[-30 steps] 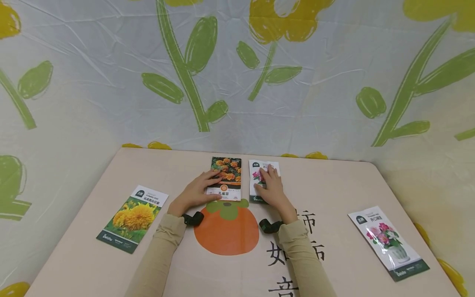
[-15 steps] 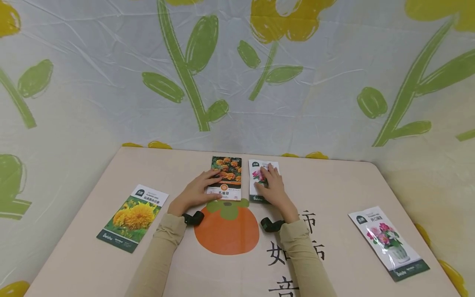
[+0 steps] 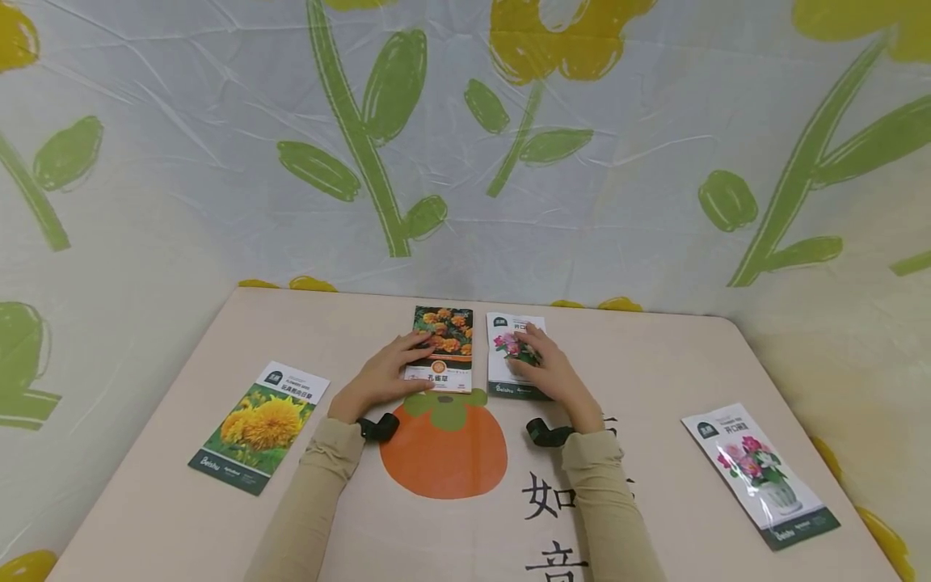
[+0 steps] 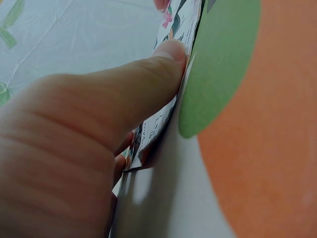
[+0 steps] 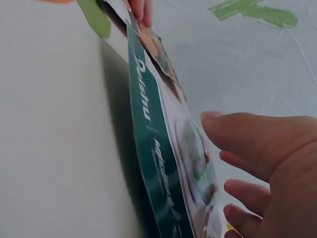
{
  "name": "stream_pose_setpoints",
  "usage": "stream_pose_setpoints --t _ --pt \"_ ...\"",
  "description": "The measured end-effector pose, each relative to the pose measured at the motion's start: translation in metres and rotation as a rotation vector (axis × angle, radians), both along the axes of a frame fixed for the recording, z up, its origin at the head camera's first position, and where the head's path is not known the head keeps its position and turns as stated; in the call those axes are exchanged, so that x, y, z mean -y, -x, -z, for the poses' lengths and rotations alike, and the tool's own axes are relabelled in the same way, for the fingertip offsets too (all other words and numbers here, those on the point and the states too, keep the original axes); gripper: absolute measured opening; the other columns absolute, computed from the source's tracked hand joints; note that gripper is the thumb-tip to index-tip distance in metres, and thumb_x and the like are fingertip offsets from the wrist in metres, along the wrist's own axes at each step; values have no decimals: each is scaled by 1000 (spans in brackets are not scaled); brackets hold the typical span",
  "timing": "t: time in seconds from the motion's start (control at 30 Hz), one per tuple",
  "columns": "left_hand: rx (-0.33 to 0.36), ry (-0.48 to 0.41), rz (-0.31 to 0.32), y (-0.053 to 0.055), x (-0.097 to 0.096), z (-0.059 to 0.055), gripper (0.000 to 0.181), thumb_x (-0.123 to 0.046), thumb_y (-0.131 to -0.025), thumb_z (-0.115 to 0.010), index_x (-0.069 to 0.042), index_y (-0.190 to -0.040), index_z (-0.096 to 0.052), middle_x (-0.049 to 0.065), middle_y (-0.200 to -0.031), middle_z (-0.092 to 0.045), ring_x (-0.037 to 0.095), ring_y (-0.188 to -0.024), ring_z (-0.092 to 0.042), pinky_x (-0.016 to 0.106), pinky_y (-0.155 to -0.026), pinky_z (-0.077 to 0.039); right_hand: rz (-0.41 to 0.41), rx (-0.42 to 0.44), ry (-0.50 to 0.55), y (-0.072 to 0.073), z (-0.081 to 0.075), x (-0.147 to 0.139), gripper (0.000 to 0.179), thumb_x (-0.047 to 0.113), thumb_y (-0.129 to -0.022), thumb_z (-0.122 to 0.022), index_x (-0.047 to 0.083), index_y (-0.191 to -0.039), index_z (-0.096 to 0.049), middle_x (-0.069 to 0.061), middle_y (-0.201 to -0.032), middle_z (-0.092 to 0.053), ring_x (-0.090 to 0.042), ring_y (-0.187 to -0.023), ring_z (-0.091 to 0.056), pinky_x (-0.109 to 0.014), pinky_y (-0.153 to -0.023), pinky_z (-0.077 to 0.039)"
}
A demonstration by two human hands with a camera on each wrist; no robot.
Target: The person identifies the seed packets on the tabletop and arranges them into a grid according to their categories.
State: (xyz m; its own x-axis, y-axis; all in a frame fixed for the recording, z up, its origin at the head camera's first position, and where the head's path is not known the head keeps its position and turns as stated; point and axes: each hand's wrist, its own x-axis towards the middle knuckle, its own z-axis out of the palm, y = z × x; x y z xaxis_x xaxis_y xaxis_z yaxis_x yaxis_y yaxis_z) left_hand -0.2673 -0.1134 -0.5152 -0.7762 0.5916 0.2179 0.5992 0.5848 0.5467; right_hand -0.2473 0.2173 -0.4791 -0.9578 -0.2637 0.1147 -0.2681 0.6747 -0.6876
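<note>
At the far middle of the table, a seed packet with orange marigolds lies flat. My left hand rests on its left side, fingers spread over the flower picture. In the left wrist view the thumb touches the packet's near edge. Just to the right lies a white and green seed packet with pink flowers. My right hand is over its right part, fingers loosely bent. The right wrist view shows that thumb and fingers apart from the packet's surface.
A yellow sunflower seed packet lies slanted on the left of the table. Another pink-flower packet lies slanted on the right. A flower-printed cloth rises behind the table. Black wrist cameras sit at both wrists.
My right hand has lifted off and shifted slightly right and toward me, uncovering more of the pink-flower packet. My left hand stays on the marigold packet.
</note>
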Motion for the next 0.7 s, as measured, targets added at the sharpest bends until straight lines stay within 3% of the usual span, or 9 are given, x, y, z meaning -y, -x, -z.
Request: stream_pose_setpoints --t 0.37,0.7 --pt "6 -2 -8 1 1 2 67 -37 -86 -77 -4 -141 -56 13 -157 -37 33 -148 -24 45 -121 -16 -11 57 -33 -1 -1 -6 71 26 -88 -75 2 -147 -45 -19 -161 -24 -42 -148 -16 -61 -116 -19" --pt "1 -2 -6 1 1 1 67 -37 -86 -77 -5 -141 -55 13 -156 -38 34 -148 -24 47 -121 -17 -29 40 -35 0 1 -4 80 26 -81 -83 0 -147 -45 -22 -161 -21 -43 -148 -15 -60 -116 -19"
